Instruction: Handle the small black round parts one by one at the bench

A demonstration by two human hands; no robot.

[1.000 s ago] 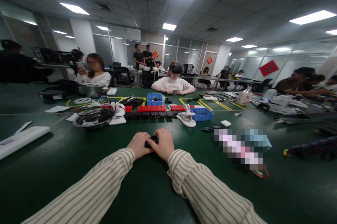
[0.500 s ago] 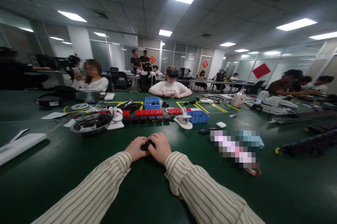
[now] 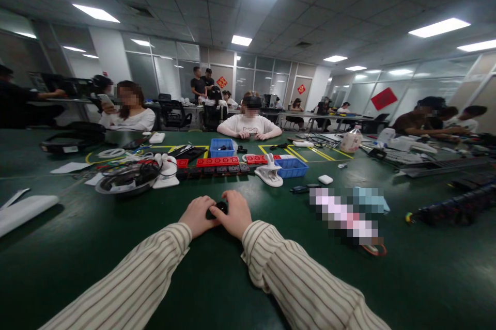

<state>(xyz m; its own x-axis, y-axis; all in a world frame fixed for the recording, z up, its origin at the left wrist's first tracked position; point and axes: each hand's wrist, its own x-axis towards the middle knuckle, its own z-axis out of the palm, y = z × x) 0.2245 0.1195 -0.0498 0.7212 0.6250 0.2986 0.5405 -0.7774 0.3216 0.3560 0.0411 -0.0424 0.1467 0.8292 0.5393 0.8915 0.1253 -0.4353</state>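
Note:
Just above the green tabletop [image 3: 209, 273], my two hands meet around a small, glossy, rounded black object [image 3: 221, 207]. My left hand [image 3: 198, 215] wraps its left side, fingers curled and thumb along the near edge. From the right, my right hand [image 3: 237, 213] grips the same object with bent fingers and thumb. Its exact kind cannot be made out, since fingers cover much of it. Beyond the hands stand a white clip-on device [image 3: 269, 171], red and black socket strips [image 3: 217, 163], and a metal bowl [image 3: 127, 185] of cables.
Two blue bins [image 3: 292, 167] [image 3: 221, 148] stand past the strips. A white case [image 3: 325, 179] and a pink pouch-like item [image 3: 343, 214], blurred out, lie to the right. At far left is a long white object [image 3: 29, 215]. A person [image 3: 250, 122] sits opposite.
The right-hand fingers have lifted and opened slightly, so more of the black object shows between the hands. The whole view has shifted a little; both hands stay together.

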